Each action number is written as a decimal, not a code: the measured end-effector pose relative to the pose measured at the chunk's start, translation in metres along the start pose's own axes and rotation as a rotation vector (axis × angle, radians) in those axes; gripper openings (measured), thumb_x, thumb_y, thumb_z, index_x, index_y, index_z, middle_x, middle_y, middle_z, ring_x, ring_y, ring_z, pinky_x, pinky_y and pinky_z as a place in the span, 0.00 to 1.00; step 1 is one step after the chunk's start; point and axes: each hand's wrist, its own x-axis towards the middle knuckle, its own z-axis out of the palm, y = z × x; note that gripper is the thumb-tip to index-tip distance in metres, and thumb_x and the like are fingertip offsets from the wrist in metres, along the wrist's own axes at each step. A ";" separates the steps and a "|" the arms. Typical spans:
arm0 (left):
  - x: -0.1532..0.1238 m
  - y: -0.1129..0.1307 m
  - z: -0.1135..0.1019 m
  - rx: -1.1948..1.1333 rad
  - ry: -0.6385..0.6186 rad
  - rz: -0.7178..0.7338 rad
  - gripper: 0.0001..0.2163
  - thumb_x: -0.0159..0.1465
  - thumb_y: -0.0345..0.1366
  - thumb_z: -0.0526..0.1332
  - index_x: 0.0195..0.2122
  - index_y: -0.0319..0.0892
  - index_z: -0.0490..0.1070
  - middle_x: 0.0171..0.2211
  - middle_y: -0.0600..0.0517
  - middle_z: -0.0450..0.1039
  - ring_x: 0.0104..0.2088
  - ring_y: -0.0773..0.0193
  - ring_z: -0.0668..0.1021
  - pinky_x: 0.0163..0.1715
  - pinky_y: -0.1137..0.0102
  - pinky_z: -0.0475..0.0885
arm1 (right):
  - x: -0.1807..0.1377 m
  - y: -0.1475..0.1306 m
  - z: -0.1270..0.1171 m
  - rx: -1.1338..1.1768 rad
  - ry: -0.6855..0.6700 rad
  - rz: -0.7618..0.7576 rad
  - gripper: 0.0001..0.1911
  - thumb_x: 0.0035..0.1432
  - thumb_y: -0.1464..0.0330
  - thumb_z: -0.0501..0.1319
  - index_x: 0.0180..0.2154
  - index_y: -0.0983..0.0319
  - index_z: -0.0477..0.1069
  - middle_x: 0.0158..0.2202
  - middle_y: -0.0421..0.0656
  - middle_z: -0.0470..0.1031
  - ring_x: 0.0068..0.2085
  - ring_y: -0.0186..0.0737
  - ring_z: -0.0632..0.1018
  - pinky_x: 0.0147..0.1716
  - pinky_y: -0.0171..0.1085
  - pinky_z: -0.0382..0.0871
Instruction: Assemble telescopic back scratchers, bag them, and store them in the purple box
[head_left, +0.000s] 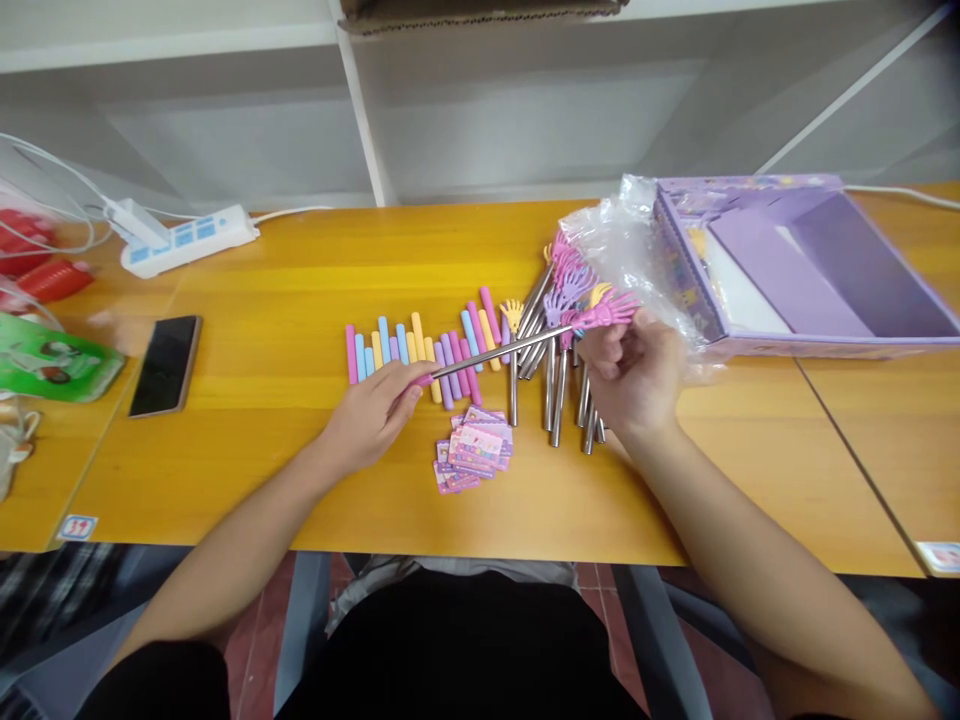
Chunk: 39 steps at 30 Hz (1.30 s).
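Observation:
A telescopic back scratcher (502, 350) stretches between my two hands, its metal rod drawn out long. My left hand (379, 408) is closed around its pink handle end. At the other end, my right hand (634, 365) grips near the pink hand-shaped head (609, 309). Beneath and behind the rod lies a pile of metal rods (556, 390) with pink, purple and yellow hand-shaped heads. Several coloured handle tubes (456, 365) in pink, blue, yellow and purple lie in a row. Small printed cards (476, 448) are stacked loosely in front of the tubes.
A purple open box (862, 250) stands at the right, with a crumpled clear plastic bag (622, 235) beside it. To the left are a phone (166, 365), a white power strip (191, 240) and a green packet (56, 360). White shelving (360, 110) backs the table.

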 end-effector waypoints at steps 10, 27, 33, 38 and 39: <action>0.001 -0.004 -0.006 0.120 0.037 -0.003 0.18 0.81 0.44 0.51 0.62 0.49 0.76 0.47 0.48 0.82 0.46 0.59 0.83 0.47 0.64 0.77 | 0.009 -0.001 -0.020 -0.393 -0.089 -0.087 0.18 0.68 0.51 0.63 0.31 0.55 0.73 0.24 0.39 0.68 0.23 0.37 0.65 0.25 0.41 0.58; 0.000 -0.008 -0.001 0.165 -0.004 0.018 0.17 0.81 0.44 0.52 0.62 0.48 0.76 0.49 0.47 0.83 0.46 0.59 0.84 0.49 0.64 0.79 | 0.005 0.001 -0.022 -0.536 -0.184 -0.084 0.23 0.72 0.43 0.59 0.47 0.52 0.78 0.25 0.38 0.65 0.24 0.38 0.66 0.25 0.40 0.60; -0.002 -0.012 0.003 0.182 0.015 0.093 0.15 0.80 0.42 0.55 0.61 0.46 0.75 0.53 0.48 0.84 0.50 0.59 0.86 0.48 0.66 0.80 | 0.004 -0.001 -0.023 -0.596 -0.237 -0.133 0.24 0.75 0.44 0.54 0.49 0.53 0.77 0.23 0.38 0.64 0.23 0.38 0.66 0.24 0.40 0.61; -0.003 -0.011 0.004 0.211 0.054 0.117 0.13 0.80 0.41 0.56 0.59 0.45 0.74 0.52 0.49 0.85 0.46 0.61 0.87 0.42 0.69 0.80 | 0.002 -0.001 -0.021 -0.653 -0.267 -0.180 0.24 0.77 0.46 0.52 0.51 0.54 0.76 0.22 0.37 0.63 0.21 0.38 0.66 0.22 0.41 0.60; -0.003 -0.010 0.004 0.214 0.057 0.117 0.13 0.80 0.41 0.56 0.59 0.45 0.74 0.51 0.49 0.85 0.46 0.61 0.87 0.41 0.69 0.80 | 0.002 -0.001 -0.021 -0.662 -0.274 -0.184 0.24 0.77 0.46 0.51 0.52 0.54 0.76 0.22 0.37 0.63 0.21 0.39 0.66 0.22 0.41 0.61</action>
